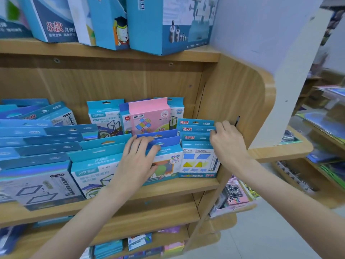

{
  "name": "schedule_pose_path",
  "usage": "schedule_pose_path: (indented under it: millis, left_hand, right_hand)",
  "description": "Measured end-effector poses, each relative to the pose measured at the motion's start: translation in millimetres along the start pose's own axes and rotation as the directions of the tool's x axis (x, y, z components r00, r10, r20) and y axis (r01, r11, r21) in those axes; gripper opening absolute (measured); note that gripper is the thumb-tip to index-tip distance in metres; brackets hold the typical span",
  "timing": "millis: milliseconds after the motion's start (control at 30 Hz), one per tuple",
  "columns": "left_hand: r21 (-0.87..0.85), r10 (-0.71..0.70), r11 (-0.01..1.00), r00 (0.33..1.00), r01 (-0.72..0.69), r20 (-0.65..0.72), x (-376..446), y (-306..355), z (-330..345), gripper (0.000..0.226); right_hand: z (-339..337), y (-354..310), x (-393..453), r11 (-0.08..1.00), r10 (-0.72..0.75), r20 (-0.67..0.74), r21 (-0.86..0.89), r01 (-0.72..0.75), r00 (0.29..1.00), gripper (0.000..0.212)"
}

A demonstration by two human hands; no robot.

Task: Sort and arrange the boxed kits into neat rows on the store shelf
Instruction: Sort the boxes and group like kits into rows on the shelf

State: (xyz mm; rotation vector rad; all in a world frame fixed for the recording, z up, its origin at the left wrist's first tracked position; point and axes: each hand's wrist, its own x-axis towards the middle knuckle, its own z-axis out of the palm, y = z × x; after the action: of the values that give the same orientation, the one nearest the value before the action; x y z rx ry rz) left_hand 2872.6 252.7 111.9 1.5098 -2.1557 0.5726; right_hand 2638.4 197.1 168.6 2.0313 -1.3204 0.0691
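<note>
**Squaring up the right end of the middle shelf**

Evidently the step in hand was the tidying of the two rightmost rows of boxed kits on the middle shelf point(119, 200). The left hand point(139, 161) lay flat over the front box of the dark-blue-tabbed row point(164, 157), its fingers point(130, 144) straight and spread across the hang tab, pressing rather than gripping. The right hand point(226, 144) was at the right edge of the magnetic shape kits point(197, 157), fingers curled against the upper tabs next to the shelf's side panel point(233, 101); whether they pinched a box or merely nudged it, the blur made hard to say.

Counted, the magnetic shape row showed four boxes, three tabs rising behind the front one. The dark-blue-tabbed row showed two, perhaps three. The S-327 frame kits point(95, 169) showed two in front, with a similar box standing at the back. One pink box point(149, 116) stood behind, leaning against other kits. The far-left rows point(37, 146) held at least six overlapping tabs, too smeared to count surely.

The next move likely called for pushing both rows back and together, so the fronts lined up along the shelf edge, then standing the pink box straight or moving it to its own kind. Large blue cartons point(168, 25) stood on the shelf above.
</note>
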Motion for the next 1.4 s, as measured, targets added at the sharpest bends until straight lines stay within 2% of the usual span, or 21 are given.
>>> schedule_pose_path:
  millis: [133,233,300,367,467,567,667,733,833,867,933,1000,1067,1167,1233,1333,1400]
  left_hand:
    - [-0.111,-0.017,0.994,0.995,0.006,-0.097,-3.4,-7.0,-9.8,0.030]
    - [-0.132,-0.058,0.990,0.989,0.040,-0.134,-0.7,-13.2,-18.0,0.025]
    - [-0.116,-0.070,0.992,0.988,0.054,-0.140,3.1,-17.2,-20.7,0.026]
    - [-0.105,-0.104,0.990,0.986,0.090,-0.131,6.4,-21.8,-24.4,0.028]
    - [-0.087,-0.173,0.983,0.980,0.164,-0.100,6.2,-31.9,-30.1,0.030]
    - [-0.052,-0.219,0.975,0.971,0.215,-0.099,-0.6,-45.4,-35.0,0.025]
    - [0.001,-0.274,0.961,0.957,0.276,-0.095,-14.3,-58.1,-40.7,0.027]
    - [0.047,-0.298,0.952,0.950,0.303,-0.091,-23.2,-64.6,-44.1,0.029]
    - [0.085,-0.322,0.941,0.943,0.328,-0.081,-32.5,-71.7,-44.8,0.031]
    - [0.085,-0.331,0.938,0.940,0.337,-0.078,-33.7,-73.4,-44.7,0.031]
    - [0.070,-0.337,0.936,0.937,0.344,-0.089,-34.1,-74.7,-44.8,0.033]
    - [0.011,-0.326,0.944,0.935,0.331,-0.136,-35.6,-75.4,-47.8,0.032]
    - [-0.055,-0.321,0.947,0.925,0.316,-0.203,-40.1,-80.7,-56.3,0.029]
    - [-0.108,-0.382,0.924,0.880,0.366,-0.282,-55.3,-104.8,-72.9,0.025]
    - [-0.114,-0.441,0.897,0.840,0.428,-0.316,-71.5,-129.5,-84.7,0.026]
    - [-0.120,-0.513,0.854,0.779,0.506,-0.361,-103.9,-171.4,-103.4,0.027]
    - [-0.129,-0.555,0.825,0.745,0.550,-0.370,-131.0,-201.0,-116.4,0.030]
  right_hand:
    - [-4.7,3.3,1.6,0.998,-0.015,0.018,0.063,0.013,1.000,0.033]
    - [-21.4,3.2,18.6,0.959,-0.063,-0.068,0.271,0.079,0.996,0.029]
    - [-30.5,-2.6,43.4,0.896,-0.124,-0.029,0.425,0.124,0.992,0.026]
    - [-30.4,-10.0,74.6,0.810,-0.169,0.032,0.575,0.120,0.985,0.035]
    - [-14.8,-24.8,124.0,0.671,-0.213,0.129,0.740,0.049,0.969,0.049]
    - [5.7,-42.9,162.6,0.641,-0.263,0.221,0.768,-0.001,0.939,0.054]
    - [15.6,-58.9,178.1,0.744,-0.199,0.249,0.668,-0.019,0.948,0.044]
    - [13.8,-62.4,178.6,0.833,-0.135,0.215,0.552,-0.006,0.967,0.031]
    - [0.1,-62.3,167.2,0.810,-0.151,0.166,0.585,0.026,0.974,0.018]
    - [-7.5,-63.9,161.9,0.791,-0.147,0.112,0.610,0.048,0.983,0.017]
    - [-27.7,-70.5,150.6,0.817,-0.111,-0.062,0.563,0.127,0.992,0.016]
    - [-49.5,-77.0,140.5,0.852,-0.062,-0.230,0.496,0.171,0.971,0.019]
    - [-73.8,-80.6,131.8,0.845,0.004,-0.370,0.498,0.195,0.929,0.020]
    - [-111.0,-86.9,126.8,0.780,0.114,-0.565,0.561,0.279,0.817,0.013]
    - [-134.9,-99.5,129.3,0.714,0.163,-0.606,0.617,0.331,0.778,0.018]
    - [-170.6,-130.8,140.3,0.554,0.236,-0.593,0.733,0.395,0.770,0.015]
    - [-192.9,-157.8,149.8,0.435,0.247,-0.541,0.803,0.407,0.803,0.011]
